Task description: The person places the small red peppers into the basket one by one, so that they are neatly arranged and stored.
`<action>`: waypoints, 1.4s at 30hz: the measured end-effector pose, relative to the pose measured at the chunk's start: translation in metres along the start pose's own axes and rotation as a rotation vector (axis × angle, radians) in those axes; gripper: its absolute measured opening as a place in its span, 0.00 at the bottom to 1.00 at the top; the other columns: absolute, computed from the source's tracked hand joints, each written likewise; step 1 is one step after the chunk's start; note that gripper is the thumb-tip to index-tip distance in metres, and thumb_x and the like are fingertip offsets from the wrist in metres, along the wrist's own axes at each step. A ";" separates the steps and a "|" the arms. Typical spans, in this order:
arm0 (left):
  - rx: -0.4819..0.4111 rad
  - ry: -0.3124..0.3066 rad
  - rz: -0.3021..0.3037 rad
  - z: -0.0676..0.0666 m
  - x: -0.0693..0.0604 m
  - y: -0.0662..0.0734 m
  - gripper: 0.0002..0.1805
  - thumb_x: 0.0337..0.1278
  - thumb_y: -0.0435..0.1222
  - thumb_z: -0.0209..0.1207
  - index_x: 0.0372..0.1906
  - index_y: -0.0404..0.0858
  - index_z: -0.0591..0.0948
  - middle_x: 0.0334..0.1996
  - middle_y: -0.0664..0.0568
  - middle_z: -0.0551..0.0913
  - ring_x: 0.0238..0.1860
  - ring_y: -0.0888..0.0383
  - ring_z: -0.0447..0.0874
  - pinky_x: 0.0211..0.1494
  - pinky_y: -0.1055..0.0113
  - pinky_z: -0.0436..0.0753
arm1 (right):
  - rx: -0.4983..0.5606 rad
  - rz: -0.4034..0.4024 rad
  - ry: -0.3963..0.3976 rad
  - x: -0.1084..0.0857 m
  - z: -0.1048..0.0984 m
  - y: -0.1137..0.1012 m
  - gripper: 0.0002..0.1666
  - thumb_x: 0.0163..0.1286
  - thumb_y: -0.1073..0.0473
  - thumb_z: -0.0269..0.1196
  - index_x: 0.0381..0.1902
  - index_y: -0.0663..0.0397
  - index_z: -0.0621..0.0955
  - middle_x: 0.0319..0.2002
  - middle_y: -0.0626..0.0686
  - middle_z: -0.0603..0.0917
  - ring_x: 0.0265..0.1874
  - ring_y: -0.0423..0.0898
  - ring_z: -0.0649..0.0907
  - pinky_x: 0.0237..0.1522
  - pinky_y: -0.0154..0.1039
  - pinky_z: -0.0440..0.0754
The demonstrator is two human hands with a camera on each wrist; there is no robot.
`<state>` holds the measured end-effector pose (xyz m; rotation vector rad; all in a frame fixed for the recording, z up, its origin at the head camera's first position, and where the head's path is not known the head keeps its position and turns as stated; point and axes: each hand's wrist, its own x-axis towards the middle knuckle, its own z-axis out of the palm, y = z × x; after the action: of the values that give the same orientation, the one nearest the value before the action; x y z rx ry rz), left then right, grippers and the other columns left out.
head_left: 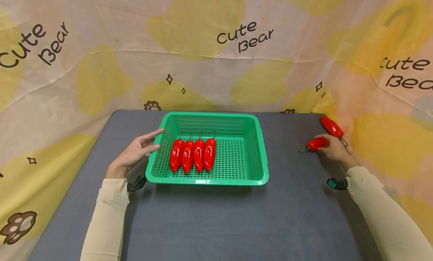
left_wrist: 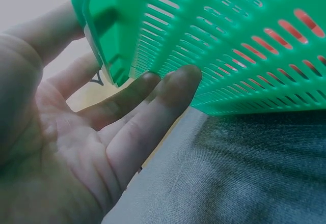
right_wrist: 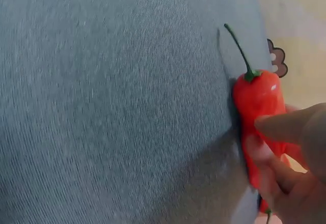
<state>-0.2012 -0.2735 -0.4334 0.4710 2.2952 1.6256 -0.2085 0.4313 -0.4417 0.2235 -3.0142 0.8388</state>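
Several glossy red chili peppers (head_left: 199, 155) lie side by side in the left half of a green plastic basket (head_left: 209, 182), stems toward the back. At the basket's left rim is my left hand (head_left: 133, 154), its fingers stretched out and touching the rim. In the left wrist view, its extended fingers (left_wrist: 147, 127) lie along the outside of the slotted wall. Over at the right, my right hand (head_left: 335, 148) pinches a red chili pepper (head_left: 317, 143) between thumb and fingers. That pepper's green stem (right_wrist: 238, 48) points away from the hand. Just behind lies another red chili pepper (head_left: 331, 126).
A dark grey tabletop (head_left: 216, 223) carries the basket. Patterned cloth (head_left: 203, 35) with lettering hangs along the back and both sides. The loose pepper lies by the table's right edge, close to the cloth.
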 end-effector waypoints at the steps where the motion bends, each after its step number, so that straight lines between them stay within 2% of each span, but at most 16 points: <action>1: 0.000 -0.001 0.001 0.000 0.000 0.000 0.33 0.74 0.37 0.56 0.79 0.46 0.61 0.80 0.42 0.54 0.54 0.62 0.75 0.33 0.65 0.76 | -0.013 0.005 -0.008 0.000 -0.001 0.000 0.26 0.63 0.72 0.67 0.59 0.74 0.76 0.50 0.77 0.80 0.32 0.52 0.75 0.30 0.32 0.70; 3: 0.001 -0.002 0.000 0.000 0.000 0.000 0.33 0.74 0.37 0.55 0.79 0.46 0.61 0.81 0.42 0.54 0.53 0.63 0.76 0.33 0.66 0.77 | -0.047 0.018 -0.024 0.000 -0.002 0.000 0.26 0.66 0.68 0.67 0.60 0.73 0.76 0.53 0.78 0.80 0.33 0.55 0.75 0.29 0.34 0.69; 9: -0.004 0.001 0.002 -0.001 -0.001 0.000 0.34 0.74 0.37 0.55 0.80 0.45 0.61 0.80 0.40 0.55 0.49 0.65 0.77 0.33 0.67 0.77 | -0.136 0.056 -0.109 -0.002 -0.005 -0.001 0.32 0.73 0.54 0.63 0.65 0.73 0.73 0.56 0.78 0.79 0.44 0.68 0.77 0.42 0.50 0.65; 12: -0.018 -0.007 0.001 -0.001 -0.001 0.001 0.34 0.74 0.36 0.55 0.80 0.45 0.60 0.80 0.38 0.55 0.47 0.66 0.80 0.35 0.68 0.80 | -0.152 0.017 -0.170 -0.002 -0.004 -0.001 0.34 0.71 0.55 0.65 0.65 0.75 0.72 0.55 0.80 0.78 0.49 0.69 0.75 0.42 0.47 0.67; 14: -0.027 -0.011 -0.003 -0.001 -0.001 0.001 0.34 0.74 0.36 0.55 0.80 0.45 0.60 0.80 0.38 0.55 0.47 0.67 0.82 0.37 0.68 0.82 | -0.165 -0.034 -0.185 -0.002 -0.004 0.001 0.34 0.67 0.59 0.67 0.64 0.77 0.72 0.51 0.79 0.79 0.45 0.66 0.75 0.39 0.43 0.67; 18: -0.023 -0.006 -0.011 0.000 -0.001 0.001 0.34 0.74 0.37 0.56 0.80 0.45 0.60 0.80 0.39 0.55 0.51 0.67 0.82 0.38 0.68 0.83 | -0.124 -0.066 -0.161 -0.003 -0.003 0.005 0.31 0.66 0.67 0.65 0.63 0.80 0.70 0.48 0.80 0.80 0.40 0.65 0.78 0.38 0.43 0.74; 22: -0.005 0.002 -0.019 0.000 -0.001 0.000 0.34 0.74 0.38 0.56 0.80 0.45 0.61 0.80 0.40 0.56 0.51 0.66 0.78 0.36 0.68 0.79 | -0.004 -0.003 -0.146 -0.005 -0.003 0.005 0.38 0.71 0.69 0.60 0.72 0.78 0.56 0.58 0.86 0.70 0.49 0.77 0.79 0.45 0.59 0.84; 25: -0.007 0.003 -0.019 0.000 -0.001 0.000 0.34 0.74 0.37 0.56 0.80 0.46 0.61 0.79 0.40 0.57 0.51 0.65 0.78 0.36 0.68 0.79 | 0.062 0.016 -0.121 -0.007 -0.003 0.002 0.45 0.73 0.70 0.58 0.77 0.71 0.45 0.61 0.85 0.63 0.52 0.81 0.75 0.49 0.67 0.81; 28: -0.006 0.003 -0.013 0.000 -0.001 0.000 0.34 0.74 0.37 0.56 0.80 0.45 0.61 0.80 0.40 0.56 0.52 0.65 0.78 0.36 0.69 0.79 | 0.074 0.008 -0.093 -0.007 -0.003 -0.001 0.46 0.74 0.70 0.55 0.79 0.66 0.42 0.63 0.83 0.60 0.53 0.79 0.72 0.54 0.72 0.75; 30: -0.012 0.000 -0.011 0.000 -0.001 0.000 0.34 0.74 0.37 0.56 0.80 0.46 0.61 0.80 0.39 0.56 0.52 0.66 0.80 0.36 0.69 0.80 | 0.077 -0.010 -0.072 -0.007 -0.003 -0.003 0.41 0.74 0.71 0.54 0.78 0.67 0.49 0.57 0.81 0.66 0.42 0.67 0.78 0.47 0.61 0.81; 31: -0.012 -0.001 -0.009 0.000 -0.001 0.000 0.34 0.74 0.37 0.56 0.80 0.46 0.61 0.79 0.39 0.56 0.52 0.66 0.80 0.36 0.69 0.80 | 0.083 -0.012 -0.068 -0.008 -0.004 -0.005 0.38 0.75 0.71 0.53 0.77 0.67 0.52 0.51 0.79 0.71 0.38 0.62 0.80 0.45 0.57 0.83; 32: -0.013 -0.001 -0.008 0.000 -0.001 0.000 0.34 0.74 0.37 0.56 0.80 0.46 0.61 0.79 0.39 0.57 0.51 0.66 0.80 0.36 0.69 0.79 | 0.086 -0.013 -0.059 -0.008 -0.004 -0.006 0.34 0.75 0.71 0.53 0.75 0.68 0.57 0.41 0.73 0.75 0.29 0.54 0.80 0.37 0.49 0.84; 35: -0.027 -0.005 -0.011 0.000 -0.001 0.000 0.34 0.74 0.37 0.56 0.80 0.46 0.60 0.78 0.38 0.58 0.49 0.66 0.82 0.37 0.69 0.81 | 0.147 -0.004 -0.039 -0.008 -0.006 -0.010 0.29 0.75 0.69 0.55 0.71 0.68 0.64 0.25 0.59 0.72 0.13 0.37 0.69 0.20 0.33 0.72; 37: -0.029 -0.004 -0.014 0.000 -0.001 0.001 0.34 0.74 0.37 0.56 0.80 0.46 0.60 0.78 0.38 0.59 0.48 0.66 0.82 0.36 0.69 0.81 | 0.168 0.008 -0.025 -0.008 -0.007 -0.012 0.29 0.76 0.66 0.57 0.71 0.68 0.64 0.26 0.58 0.74 0.18 0.36 0.72 0.22 0.32 0.74; 39: -0.034 -0.003 -0.018 0.001 0.000 0.001 0.34 0.74 0.38 0.56 0.80 0.46 0.61 0.77 0.38 0.61 0.46 0.66 0.83 0.37 0.69 0.81 | 0.175 0.007 -0.011 -0.008 -0.007 -0.015 0.32 0.75 0.63 0.60 0.72 0.67 0.63 0.39 0.66 0.77 0.27 0.38 0.75 0.26 0.30 0.76; 42: -0.038 -0.004 -0.020 0.001 0.000 0.001 0.34 0.73 0.38 0.57 0.80 0.46 0.61 0.76 0.37 0.62 0.44 0.66 0.83 0.36 0.69 0.81 | 0.145 -0.013 -0.007 -0.006 -0.008 -0.019 0.35 0.73 0.62 0.63 0.72 0.67 0.63 0.54 0.71 0.73 0.40 0.46 0.76 0.33 0.26 0.76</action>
<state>-0.2009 -0.2725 -0.4322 0.4404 2.2548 1.6539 -0.1997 0.4199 -0.4255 0.2471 -2.9568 1.0586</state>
